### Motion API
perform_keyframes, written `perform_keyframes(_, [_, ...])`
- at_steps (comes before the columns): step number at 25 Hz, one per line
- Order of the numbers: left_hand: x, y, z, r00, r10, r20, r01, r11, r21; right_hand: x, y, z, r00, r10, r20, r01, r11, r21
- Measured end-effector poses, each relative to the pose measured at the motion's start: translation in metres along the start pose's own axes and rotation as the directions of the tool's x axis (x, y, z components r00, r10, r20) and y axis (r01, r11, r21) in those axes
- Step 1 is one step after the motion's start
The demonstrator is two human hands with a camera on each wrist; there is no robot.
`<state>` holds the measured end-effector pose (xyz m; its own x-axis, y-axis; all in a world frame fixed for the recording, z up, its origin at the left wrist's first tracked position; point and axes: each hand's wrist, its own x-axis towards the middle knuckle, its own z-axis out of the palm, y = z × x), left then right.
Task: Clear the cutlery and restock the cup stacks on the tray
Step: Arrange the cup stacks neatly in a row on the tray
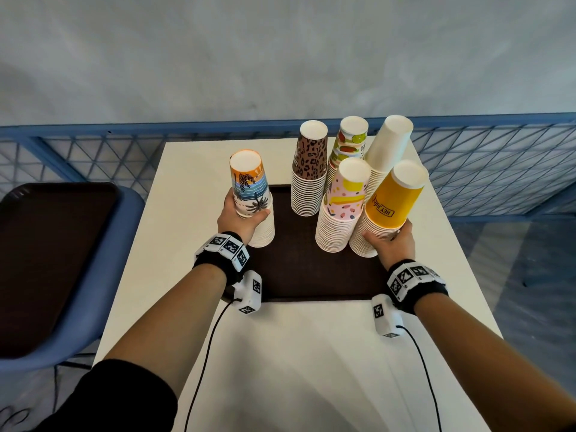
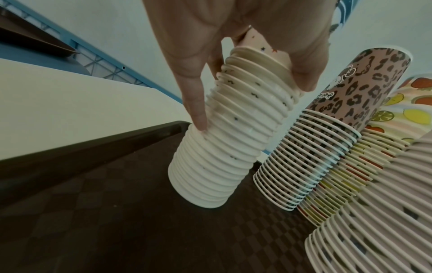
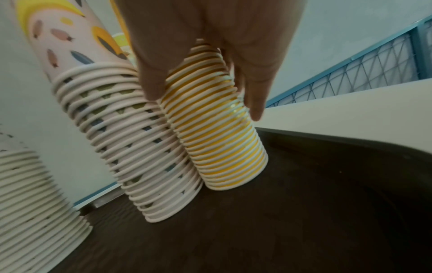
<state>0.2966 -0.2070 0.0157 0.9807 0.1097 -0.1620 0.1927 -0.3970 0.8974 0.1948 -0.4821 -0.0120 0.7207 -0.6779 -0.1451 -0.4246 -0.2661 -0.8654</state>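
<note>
A dark brown tray [image 1: 299, 272] lies on the white table and carries several stacks of upturned paper cups. My left hand [image 1: 241, 218] grips the palm-print stack [image 1: 252, 194] at the tray's left; in the left wrist view the fingers [image 2: 196, 103] wrap that stack [image 2: 217, 147], whose base stands on the tray [image 2: 117, 221]. My right hand [image 1: 391, 241] grips the yellow "HEY JUICE" stack [image 1: 392, 201] at the front right; in the right wrist view this yellow stack [image 3: 222, 140] leans, with fingers [image 3: 254, 99] curled round it. No cutlery is in view.
Behind stand a leopard-print stack [image 1: 308, 173], a fruit-print stack [image 1: 349, 141], a plain white stack [image 1: 386, 151] and a pink patterned stack [image 1: 343, 207]. A second dark tray [image 1: 46, 251] rests on a blue chair at the left. A blue mesh fence [image 1: 483, 157] runs behind the table.
</note>
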Motion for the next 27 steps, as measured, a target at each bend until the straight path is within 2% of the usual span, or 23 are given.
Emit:
perform_keyframes(2, [0.000,0.000,0.001,1.000,-0.001,-0.004,0.001,1.000,0.002,-0.014,0.005,0.005,0.993,0.115,-0.034,-0.117,0.990,-0.073])
perform_keyframes(4, [0.000,-0.001,0.001,1.000,0.001,-0.007,-0.001,1.000,-0.005,-0.033,0.008,0.016,0.976,0.203,0.080,-0.188,0.968,-0.166])
perform_keyframes(6, [0.000,-0.001,0.002,1.000,0.004,-0.006,-0.004,1.000,-0.015,-0.044,0.005,0.029,0.950,0.209,0.231,-0.164,0.966,-0.201])
perform_keyframes(8, [0.000,-0.001,0.002,1.000,0.007,-0.002,-0.007,1.000,-0.017,-0.045,-0.005,0.042,0.941,0.143,0.308,-0.097,0.982,-0.160])
perform_keyframes(11, [0.001,-0.002,0.002,1.000,0.009,0.003,-0.009,1.000,-0.025,-0.039,-0.017,0.061,0.958,0.083,0.275,-0.064,0.995,-0.077])
perform_keyframes(16, [0.006,-0.005,0.001,1.000,0.024,0.012,-0.024,0.999,-0.023,-0.026,-0.023,0.082,0.972,0.119,0.201,-0.114,0.993,-0.034])
perform_keyframes(21, [0.024,-0.002,-0.001,1.000,0.030,0.004,-0.030,0.999,-0.026,-0.014,-0.029,0.098,0.955,0.052,0.290,-0.049,0.999,-0.020])
perform_keyframes(27, [0.050,0.002,-0.004,0.999,0.037,0.015,-0.037,0.999,-0.030,-0.016,-0.040,0.138,0.950,0.012,0.313,-0.009,1.000,-0.009])
